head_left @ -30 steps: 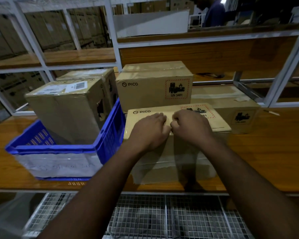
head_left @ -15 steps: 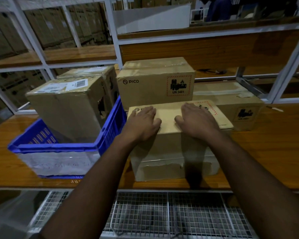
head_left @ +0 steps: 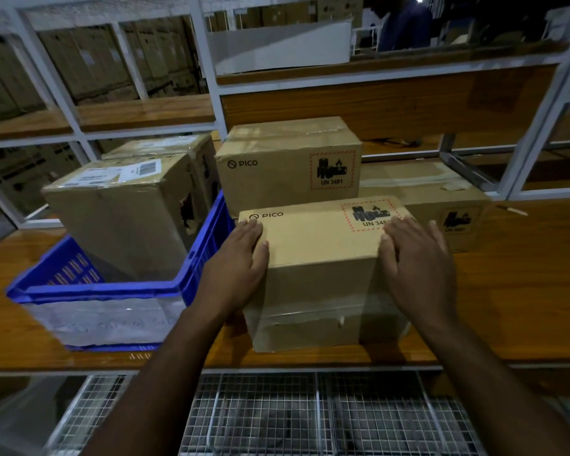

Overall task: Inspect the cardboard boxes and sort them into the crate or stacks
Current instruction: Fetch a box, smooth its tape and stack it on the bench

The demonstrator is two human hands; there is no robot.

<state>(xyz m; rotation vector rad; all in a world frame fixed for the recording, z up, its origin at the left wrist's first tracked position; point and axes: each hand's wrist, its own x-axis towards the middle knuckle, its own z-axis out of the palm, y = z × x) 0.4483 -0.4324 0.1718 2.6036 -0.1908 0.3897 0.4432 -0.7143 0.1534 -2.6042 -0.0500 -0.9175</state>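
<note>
A plain brown cardboard box printed with PICO and a red-hatched battery warning label sits at the front of the wooden worktop. The left hand and right hand press flat against its two upper side edges, fingers straight, clasping it between the palms. It looks stiff and taped, probably moderately heavy, with smooth sides that could slip; a hold lower on the sides or under the base seems safer. Just to its left stands a blue plastic crate already holding a torn labelled brown box. Directly behind, touching or nearly so, are a stacked matching box and a lower box, limiting room backward.
</note>
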